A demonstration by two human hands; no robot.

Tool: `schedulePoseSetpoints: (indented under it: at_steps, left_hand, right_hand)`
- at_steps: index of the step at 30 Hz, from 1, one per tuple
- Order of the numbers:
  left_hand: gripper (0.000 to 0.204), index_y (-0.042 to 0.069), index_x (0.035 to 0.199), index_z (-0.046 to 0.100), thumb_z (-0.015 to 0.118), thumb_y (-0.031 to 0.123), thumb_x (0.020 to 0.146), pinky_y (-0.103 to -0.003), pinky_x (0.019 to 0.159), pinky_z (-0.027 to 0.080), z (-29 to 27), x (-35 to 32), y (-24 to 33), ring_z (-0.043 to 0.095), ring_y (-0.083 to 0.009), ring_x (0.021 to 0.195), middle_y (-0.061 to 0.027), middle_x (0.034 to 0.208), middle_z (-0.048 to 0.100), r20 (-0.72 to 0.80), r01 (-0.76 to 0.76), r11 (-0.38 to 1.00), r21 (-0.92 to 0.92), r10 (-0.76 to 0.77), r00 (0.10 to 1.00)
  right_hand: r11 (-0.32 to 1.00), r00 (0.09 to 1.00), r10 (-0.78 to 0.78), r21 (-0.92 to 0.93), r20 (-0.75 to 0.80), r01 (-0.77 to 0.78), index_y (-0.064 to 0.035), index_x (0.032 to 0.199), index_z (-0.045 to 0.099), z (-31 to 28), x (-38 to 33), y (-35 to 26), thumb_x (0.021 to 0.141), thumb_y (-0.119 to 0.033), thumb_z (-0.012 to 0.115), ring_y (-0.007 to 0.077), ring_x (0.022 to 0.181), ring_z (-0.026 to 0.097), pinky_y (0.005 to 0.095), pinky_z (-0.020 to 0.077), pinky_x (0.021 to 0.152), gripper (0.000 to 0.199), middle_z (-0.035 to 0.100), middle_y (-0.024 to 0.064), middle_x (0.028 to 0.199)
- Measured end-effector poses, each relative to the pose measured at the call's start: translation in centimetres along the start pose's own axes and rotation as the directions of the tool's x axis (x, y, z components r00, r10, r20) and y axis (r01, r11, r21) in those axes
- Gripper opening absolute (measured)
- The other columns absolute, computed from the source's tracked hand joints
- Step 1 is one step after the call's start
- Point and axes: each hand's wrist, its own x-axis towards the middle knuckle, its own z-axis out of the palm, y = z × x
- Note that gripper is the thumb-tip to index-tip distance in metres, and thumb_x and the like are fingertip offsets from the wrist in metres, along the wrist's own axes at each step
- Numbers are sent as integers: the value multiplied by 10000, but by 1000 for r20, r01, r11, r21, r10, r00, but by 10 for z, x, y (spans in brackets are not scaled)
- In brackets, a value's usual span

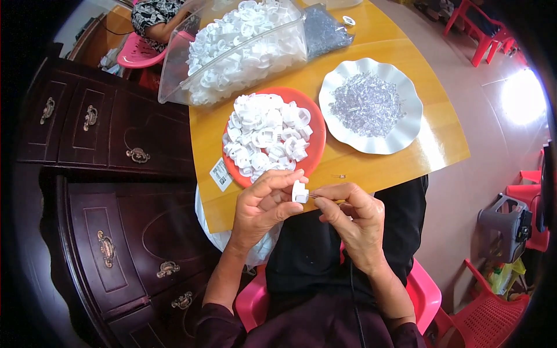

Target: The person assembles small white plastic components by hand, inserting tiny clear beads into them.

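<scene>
Over the table's near edge, my left hand (264, 203) holds a small white plastic housing (300, 192) between thumb and fingers. My right hand (354, 217) is closed in a pinch on thin wire leads (314, 195) that meet the housing's right side; whatever they join inside it is hidden. Just beyond my hands, a red plate (316, 152) bears a heap of similar white housings (267, 136). To its right, a white scalloped plate (411, 130) holds many tiny clear LEDs with leads (366, 104). One loose LED (339, 176) lies on the table near my right hand.
A large clear bin (174, 72) of white parts stands at the table's far left, beside a grey plastic bag (326, 32). A label (221, 174) sticks out by the red plate. Dark drawers (116, 127) flank the left. Another person's arm (168, 26) shows behind the bin.
</scene>
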Motion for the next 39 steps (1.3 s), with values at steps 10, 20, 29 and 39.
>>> schedulePoseSetpoints:
  at_steps: [10,20,29,39]
  left_hand:
    - [481,-29,1296,576,721,-35,837,-249,885,527,1,-1,2,597,-126,1004,-83,1208,545,20,15,996,87,-17,1000]
    - [487,-21,1288,591,745,-1,826,-234,863,521,3,1,6,585,-107,990,-74,1199,553,31,20,989,148,-25,999]
    - [490,-10,1282,597,753,-6,817,-243,847,526,6,2,2,592,-107,957,-71,1163,562,57,-8,983,182,-2,998]
    - [441,-4,1178,651,798,-6,763,-241,768,527,9,3,7,628,-114,866,-77,1094,614,64,-125,952,281,111,992]
  right_hand:
    - [1000,1000,10,2,-7,-10,-5,933,678,-4,-3,4,868,-34,706,100,689,654,236,532,589,77,721,57,877]
    - [1000,1000,2,23,-7,-1,-11,946,676,-5,-5,6,876,-30,698,105,711,648,237,515,581,75,704,64,867]
    - [956,976,205,198,77,-217,-6,942,667,-6,-6,9,891,-51,698,71,753,630,220,504,596,75,692,40,885]
    - [800,942,287,497,174,-336,-5,940,664,-13,-3,11,890,-55,710,53,753,601,190,498,595,84,685,51,942]
